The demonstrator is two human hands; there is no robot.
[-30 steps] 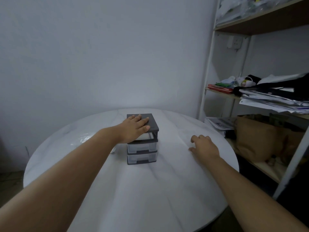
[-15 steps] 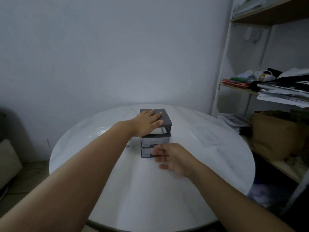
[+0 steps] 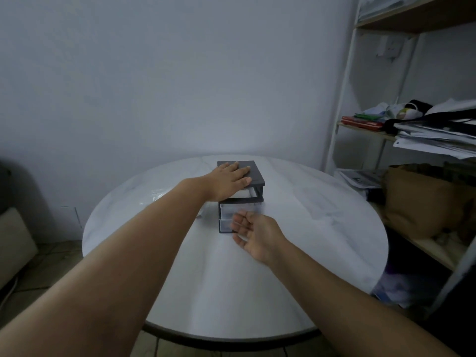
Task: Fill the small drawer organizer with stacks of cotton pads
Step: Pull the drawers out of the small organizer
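A small drawer organizer (image 3: 257,176), dark grey frame with clear drawers, stands on the far middle of a round white table (image 3: 322,228). My left hand (image 3: 229,180) lies flat on its top, fingers together, pressing down. My right hand (image 3: 255,234) hovers just in front of the two lower drawers, palm turned sideways, fingers apart and blurred; I cannot tell whether it touches a drawer. Something white shows in the top slot under my left hand. A small white item (image 3: 201,214) peeks out behind the organizer's left side, mostly hidden by my left arm.
A clear plastic wrapper (image 3: 159,195) lies on the table's left part. A shelf unit (image 3: 365,130) at the right holds stacked papers, a red book and a brown paper bag (image 3: 422,202). A beige cushion (image 3: 13,243) sits on the floor at far left.
My right hand left the table at the right and came in front of the organizer's lower drawers, turning its palm sideways. My left hand stays on the top. The view has shifted.
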